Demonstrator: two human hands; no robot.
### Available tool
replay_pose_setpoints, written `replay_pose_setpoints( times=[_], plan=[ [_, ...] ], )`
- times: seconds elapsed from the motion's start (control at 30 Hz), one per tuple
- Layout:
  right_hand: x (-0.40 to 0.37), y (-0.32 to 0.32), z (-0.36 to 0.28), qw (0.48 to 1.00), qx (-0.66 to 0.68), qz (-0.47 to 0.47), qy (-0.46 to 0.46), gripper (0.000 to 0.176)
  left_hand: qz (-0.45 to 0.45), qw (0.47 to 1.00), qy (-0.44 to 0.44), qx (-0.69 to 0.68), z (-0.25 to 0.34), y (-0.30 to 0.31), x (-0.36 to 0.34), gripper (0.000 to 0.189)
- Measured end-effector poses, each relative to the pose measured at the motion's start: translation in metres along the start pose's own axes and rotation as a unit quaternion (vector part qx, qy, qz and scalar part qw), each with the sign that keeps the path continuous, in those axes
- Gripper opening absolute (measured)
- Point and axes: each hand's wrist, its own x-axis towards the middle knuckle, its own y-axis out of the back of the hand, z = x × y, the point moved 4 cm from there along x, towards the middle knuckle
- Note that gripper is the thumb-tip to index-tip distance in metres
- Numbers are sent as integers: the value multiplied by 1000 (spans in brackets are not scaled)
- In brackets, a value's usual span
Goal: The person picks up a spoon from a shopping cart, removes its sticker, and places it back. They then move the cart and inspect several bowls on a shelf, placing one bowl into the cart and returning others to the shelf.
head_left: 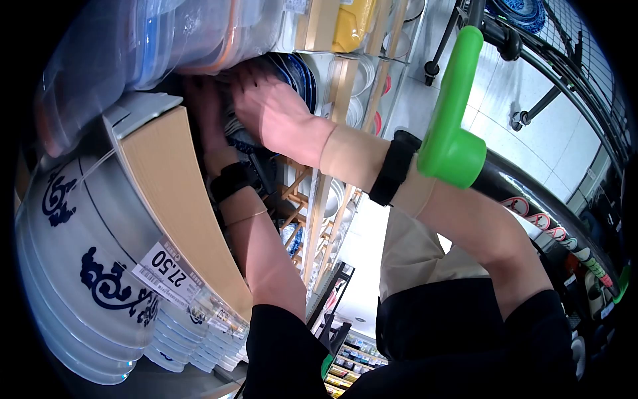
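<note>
My left hand [205, 110] reaches deep into a shaded shelf gap, past the end of a wooden shelf board [176, 179]. Its fingers are mostly lost in shadow. Just beside it, my right hand [269, 106] lies over the same gap with its fingers apart, their tips in the dark. Between the wrists show the pale rims of stacked dishes [234, 126], partly covered by my hands; whether I grip them cannot be seen. Blue-patterned dishes [299, 76] stand close against the far side of my right hand. Both wrists wear black bands.
Clear plastic boxes [193, 33] hang over the gap. Large white bowls [86, 259] with dark scroll patterns stand by a price tag [169, 269] reading 27.50. A cart's green handle piece [458, 120] overlaps my right forearm. A wire basket [571, 40] holds a blue-patterned dish.
</note>
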Motion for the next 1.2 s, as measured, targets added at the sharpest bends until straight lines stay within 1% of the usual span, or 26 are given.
replay_pose_setpoints(
  times=[0.07, 0.23, 0.27, 0.3, 0.37, 0.4, 0.5, 0.6, 0.67, 0.7, 0.77, 0.83, 0.9, 0.97, 1.07, 1.17, 1.2],
  plan=[
    [-2, -3, -1, 1000, 5, -5, -8, 46, -22, 997, 56, -49, 1, 0, 1, 49],
    [-13, 4, -5, 1000, 8, 21, -4, 58, 1, 985, 103, 141, 39, 24, -25, 52],
    [-17, 10, -7, 1000, 9, 25, -3, 60, -4, 982, 115, 153, 39, 24, -26, 53],
    [-21, 13, -9, 1000, 1, -2, 6, 63, -10, 978, 127, 165, 35, 25, -28, 53],
    [-29, 16, -14, 998, -15, -54, 23, 69, -40, 977, 155, 141, 4, 26, -34, 54],
    [-34, 15, -16, 998, 29, -60, 8, 73, -32, 981, 147, 123, 11, 26, -36, 55],
    [-40, 9, -23, 996, 42, -80, 3, 77, -13, 988, 130, 85, 26, 21, -46, 55],
    [-42, 12, -23, 993, 72, -90, -19, 78, -11, 987, 131, 89, 30, 19, -47, 53],
    [-41, 13, -23, 992, 58, -116, -3, 79, -21, 984, 141, 103, 31, 20, -46, 51],
    [-41, 14, -23, 990, 50, -129, 6, 79, -23, 985, 120, 121, 30, 22, -46, 50],
    [-42, 19, -24, 990, 69, -125, -9, 77, -27, 984, 78, 156, 28, 31, -47, 48],
    [-46, 21, -28, 990, 60, -123, -8, 75, -37, 983, 124, 127, 2, 45, -54, 45],
    [-49, 22, -36, 992, 31, -123, 10, 74, -51, 979, 161, 114, 10, 54, -65, 43],
    [-53, 23, -40, 991, 32, -126, 16, 72, -66, 974, 186, 114, 22, 57, -76, 41],
    [-56, 18, -43, 989, 30, -140, 29, 70, -31, 970, 230, 68, 22, 52, -89, 40],
    [-58, 12, -42, 990, 27, -138, 23, 68, 9, 977, 175, 118, 9, 49, -95, 47],
    [-58, 12, -42, 990, 31, -137, 14, 68, 7, 978, 178, 112, 16, 50, -95, 46]
  ],
)
